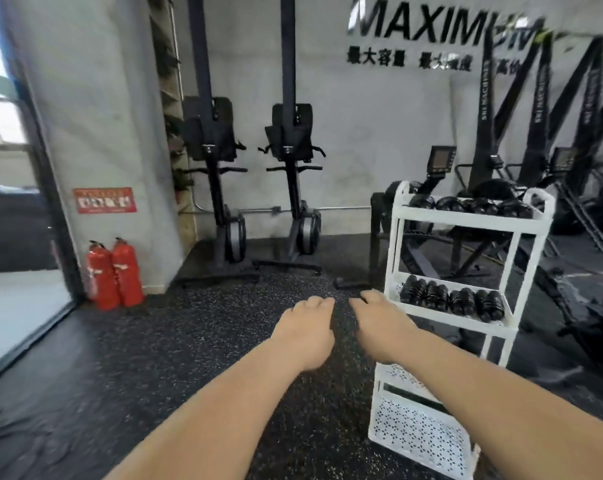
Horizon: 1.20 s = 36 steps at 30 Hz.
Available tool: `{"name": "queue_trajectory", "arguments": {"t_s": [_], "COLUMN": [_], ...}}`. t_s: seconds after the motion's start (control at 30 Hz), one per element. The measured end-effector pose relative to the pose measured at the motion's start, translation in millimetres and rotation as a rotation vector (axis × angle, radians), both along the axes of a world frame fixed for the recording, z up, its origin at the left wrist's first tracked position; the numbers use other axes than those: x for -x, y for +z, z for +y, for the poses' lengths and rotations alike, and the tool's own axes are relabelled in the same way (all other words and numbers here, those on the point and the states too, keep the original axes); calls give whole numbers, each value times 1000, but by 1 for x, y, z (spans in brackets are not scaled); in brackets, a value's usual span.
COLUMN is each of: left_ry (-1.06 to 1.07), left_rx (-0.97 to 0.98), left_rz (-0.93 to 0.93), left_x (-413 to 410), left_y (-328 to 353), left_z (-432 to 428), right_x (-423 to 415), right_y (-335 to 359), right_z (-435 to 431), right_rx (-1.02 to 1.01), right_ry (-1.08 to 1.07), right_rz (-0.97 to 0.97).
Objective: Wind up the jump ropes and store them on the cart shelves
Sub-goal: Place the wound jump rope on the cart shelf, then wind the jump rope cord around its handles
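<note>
Both my arms reach forward over the speckled black floor. My left hand (305, 336) and my right hand (379, 327) hang side by side, backs up, fingers loosely curled downward; no rope shows in either. Just right of my right hand stands the white cart (473, 223). Its top shelf carries a row of wound black jump ropes (466, 204). The middle shelf holds several more black rope bundles (452, 299). The view is motion-blurred.
A white perforated basket (417, 434) sits on the floor under my right forearm. Two upright rowing machines (231, 233) lean on the far wall. Two red fire extinguishers (115, 273) stand by the pillar near the glass door (16, 237). More machines crowd the right side.
</note>
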<state>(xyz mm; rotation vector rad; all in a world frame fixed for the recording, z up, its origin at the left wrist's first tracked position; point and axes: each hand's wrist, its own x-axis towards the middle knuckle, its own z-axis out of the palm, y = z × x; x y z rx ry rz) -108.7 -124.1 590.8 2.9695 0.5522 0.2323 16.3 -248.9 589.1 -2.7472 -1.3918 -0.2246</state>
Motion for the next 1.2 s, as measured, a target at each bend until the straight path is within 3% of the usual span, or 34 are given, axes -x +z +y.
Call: {"name": "queue_trajectory", "arguments": {"t_s": [0.17, 0.37, 0.6, 0.83, 1.2], "left_ry": [2, -62, -77, 295, 776], "left_rx": [-74, -86, -145, -142, 120], "left_rz": [-126, -363, -596, -644, -360], "left_x": [69, 131, 218, 292, 398], "left_y": [67, 148, 204, 100, -127], "left_z": [14, 11, 55, 197, 332], "right_x": [89, 190, 267, 299, 425], "right_y": [104, 218, 298, 216, -26], "right_z": [-1, -26, 48, 244, 443], "right_rx": [32, 138, 155, 105, 258], "right_ry": [126, 69, 100, 281, 668], "right_rz": [-231, -475, -565, -722, -531]}}
